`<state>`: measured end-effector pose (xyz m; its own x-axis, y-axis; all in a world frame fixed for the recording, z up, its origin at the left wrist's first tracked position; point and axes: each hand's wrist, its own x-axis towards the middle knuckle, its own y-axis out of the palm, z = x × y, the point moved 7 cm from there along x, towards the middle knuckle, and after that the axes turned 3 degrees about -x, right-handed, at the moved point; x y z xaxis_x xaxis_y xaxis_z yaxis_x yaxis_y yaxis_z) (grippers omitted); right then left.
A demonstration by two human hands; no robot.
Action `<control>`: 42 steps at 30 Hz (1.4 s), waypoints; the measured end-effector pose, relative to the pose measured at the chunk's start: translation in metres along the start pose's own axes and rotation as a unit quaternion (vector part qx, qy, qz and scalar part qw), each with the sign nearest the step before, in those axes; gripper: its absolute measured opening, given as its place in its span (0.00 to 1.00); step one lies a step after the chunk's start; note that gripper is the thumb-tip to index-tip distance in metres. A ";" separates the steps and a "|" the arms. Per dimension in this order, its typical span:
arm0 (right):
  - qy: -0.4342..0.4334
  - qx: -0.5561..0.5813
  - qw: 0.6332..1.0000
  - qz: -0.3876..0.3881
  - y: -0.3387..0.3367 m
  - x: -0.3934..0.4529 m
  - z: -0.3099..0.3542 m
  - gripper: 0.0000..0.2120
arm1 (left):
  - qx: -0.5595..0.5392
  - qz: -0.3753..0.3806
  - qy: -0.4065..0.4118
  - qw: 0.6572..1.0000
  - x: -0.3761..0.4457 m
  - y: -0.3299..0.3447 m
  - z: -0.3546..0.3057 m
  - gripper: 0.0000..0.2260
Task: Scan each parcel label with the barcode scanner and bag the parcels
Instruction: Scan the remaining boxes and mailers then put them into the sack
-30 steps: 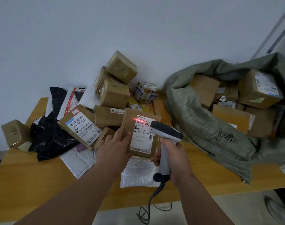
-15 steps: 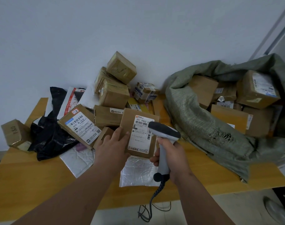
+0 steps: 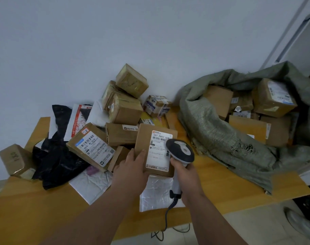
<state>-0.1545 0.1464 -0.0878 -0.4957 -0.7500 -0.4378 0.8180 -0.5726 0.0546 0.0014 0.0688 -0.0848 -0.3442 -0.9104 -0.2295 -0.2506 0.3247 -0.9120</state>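
While left hand [image 3: 131, 171] grips parcel [image 3: 147, 147] edge, right hand [image 3: 185, 172] holds scanner [image 3: 181, 152]

- A wooden table [image 3: 35, 206] carries everything.
- Under the gripped parcel [image 3: 147, 147]: a white bubble mailer [image 3: 156, 195].
- Left of the grip: another white mailer [image 3: 92, 184], a black plastic bag [image 3: 58, 161], a labelled box [image 3: 91, 145].
- Behind: stacked cardboard boxes [image 3: 126, 110].
- Right: a green woven sack [image 3: 221, 137].

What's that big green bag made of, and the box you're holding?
The green sack looks like woven plastic: a coarse crisscross weave, faint sheen, and a frayed hole. The box gripped by the left hand looks like brown cardboard, matte, with a glossy white paper label.
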 end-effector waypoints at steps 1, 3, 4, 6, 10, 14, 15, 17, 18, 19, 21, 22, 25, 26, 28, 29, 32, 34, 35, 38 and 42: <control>-0.007 0.011 1.000 -0.005 0.001 -0.001 0.002 0.08 | -0.005 -0.010 0.009 1.000 0.001 -0.007 -0.001 0.31; -0.026 0.029 0.999 -0.015 0.001 -0.001 0.010 0.07 | -0.021 -0.038 0.029 0.999 0.003 -0.023 -0.006 0.28; -0.036 0.038 0.999 -0.014 0.002 -0.001 0.014 0.06 | -0.028 -0.053 0.041 0.997 0.004 -0.032 -0.010 0.27; -0.058 0.055 0.997 -0.018 0.001 -0.001 0.024 0.07 | -0.043 -0.079 0.064 0.994 0.004 -0.048 -0.019 0.27; -0.098 0.094 0.990 -0.033 -0.009 -0.003 0.044 0.10 | -0.081 -0.104 0.106 0.986 0.004 -0.069 -0.041 0.27; -0.136 0.110 0.982 -0.069 -0.032 -0.005 0.070 0.12 | -0.109 -0.130 0.137 0.976 0.007 -0.080 -0.067 0.26; -0.142 0.115 0.980 -0.080 -0.038 -0.005 0.076 0.13 | -0.114 -0.139 0.146 0.973 0.007 -0.083 -0.076 0.26; -0.155 0.128 0.974 -0.103 -0.054 -0.003 0.087 0.13 | -0.119 -0.154 0.170 0.966 0.008 -0.089 -0.097 0.25; -0.160 0.135 0.971 -0.114 -0.063 -0.001 0.093 0.14 | -0.121 -0.162 0.185 0.962 0.009 -0.092 -0.108 0.25; -0.169 0.144 0.967 -0.122 -0.072 0.001 0.100 0.16 | -0.122 -0.170 0.201 0.957 0.011 -0.095 -0.121 0.25; -0.184 0.152 0.962 -0.135 -0.092 0.007 0.113 0.18 | -0.122 -0.178 0.222 0.951 0.018 -0.098 -0.146 0.24; -0.189 0.153 0.960 -0.137 -0.103 0.012 0.119 0.16 | -0.123 -0.179 0.228 0.949 0.023 -0.098 -0.159 0.24; -0.192 0.142 0.960 -0.147 -0.136 0.031 0.137 0.14 | -0.131 -0.177 0.231 0.948 0.039 -0.094 -0.200 0.23; -0.192 0.137 0.960 -0.153 -0.149 0.040 0.142 0.14 | -0.135 -0.172 0.230 0.948 0.046 -0.091 -0.214 0.23; -0.190 0.136 0.959 -0.158 -0.172 0.057 0.153 0.13 | -0.141 -0.159 0.226 0.951 0.059 -0.082 -0.242 0.23; -0.186 0.138 0.960 -0.160 -0.183 0.066 0.157 0.14 | -0.143 -0.152 0.222 0.952 0.066 -0.078 -0.254 0.23; -0.179 0.121 0.961 -0.174 -0.209 0.096 0.169 0.23 | -0.145 -0.131 0.206 0.959 0.091 -0.068 -0.285 0.23; -0.170 0.104 0.964 -0.175 -0.217 0.116 0.178 0.27 | -0.150 -0.122 0.192 0.962 0.109 -0.064 -0.297 0.22; -0.164 0.100 0.966 -0.171 -0.220 0.126 0.182 0.28 | -0.155 -0.120 0.189 0.962 0.117 -0.063 -0.302 0.22; -0.155 0.089 0.971 -0.159 -0.227 0.157 0.195 0.23 | -0.182 -0.101 0.191 0.959 0.143 -0.058 -0.318 0.22; -0.159 0.082 0.973 -0.147 -0.230 0.190 0.204 0.17 | -0.182 -0.046 0.161 0.969 0.179 -0.041 -0.338 0.23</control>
<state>-0.4964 0.0678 -0.0004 -0.7881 -0.5949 -0.1581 0.5821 -0.8038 0.1228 -0.3560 -0.0207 0.0269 -0.5547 -0.8319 0.0185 -0.5767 0.3682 -0.7293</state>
